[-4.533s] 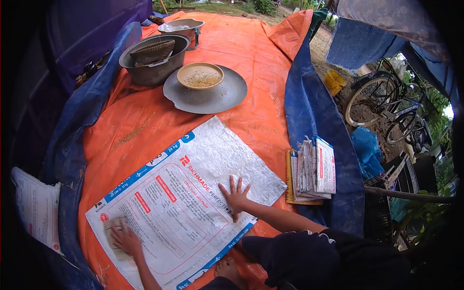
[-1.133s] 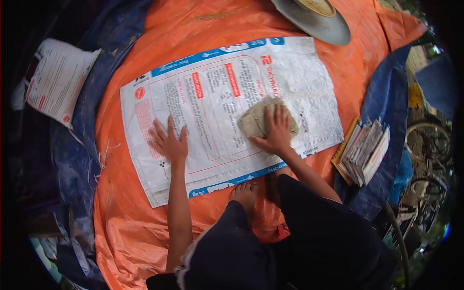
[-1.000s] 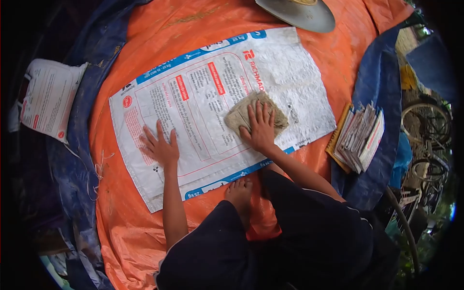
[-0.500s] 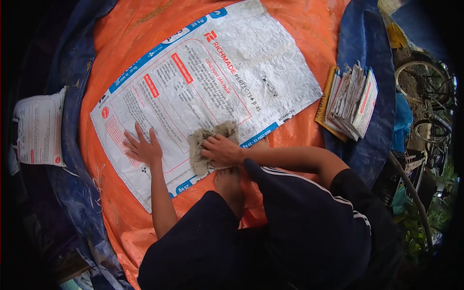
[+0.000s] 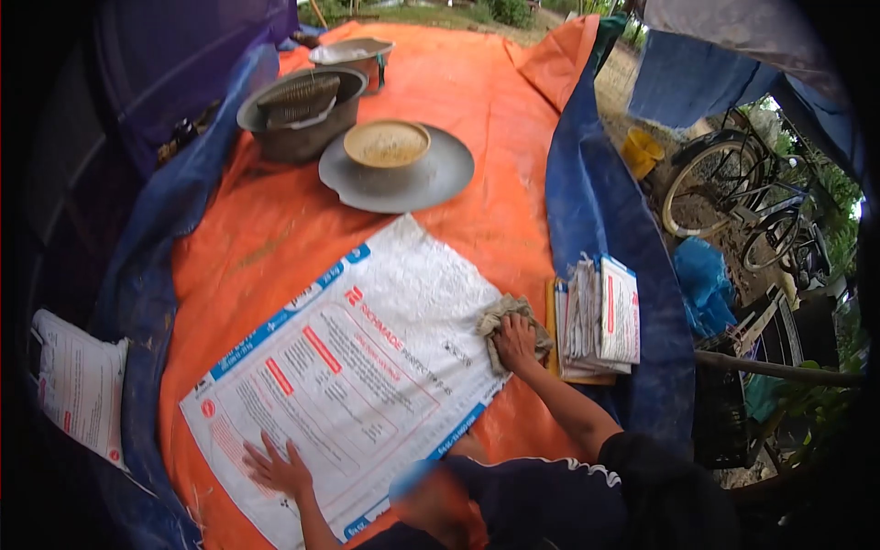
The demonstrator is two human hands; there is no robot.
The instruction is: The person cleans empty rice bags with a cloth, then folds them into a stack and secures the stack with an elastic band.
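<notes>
Tarpaulin: smooth, creased orange sheeting (image 5: 486, 243) with blue sheeting (image 5: 600, 206) along its right side.
Sack: flat, shiny white plastic (image 5: 440, 293), printed, blue-edged, lying slantwise on the orange sheeting.
Cloth: greyish-beige, soft and bunched (image 5: 490, 323), at the sack's right corner, near the folded sacks (image 5: 596, 316).
Left hand: (image 5: 280, 469) released and empty, palm down on the sack's lower left part, fingers spread wide.
Right hand: (image 5: 515, 344) grasping the cloth from above, fingers close together.
Arms: 2, bare at the forearms; the right reaches outward, elbow bent, in a dark sleeve.
Far end: round, shallow tan dish (image 5: 387, 144) on a grey disc-shaped lid (image 5: 403, 188), beside a deep grey basin (image 5: 302, 133).
</notes>
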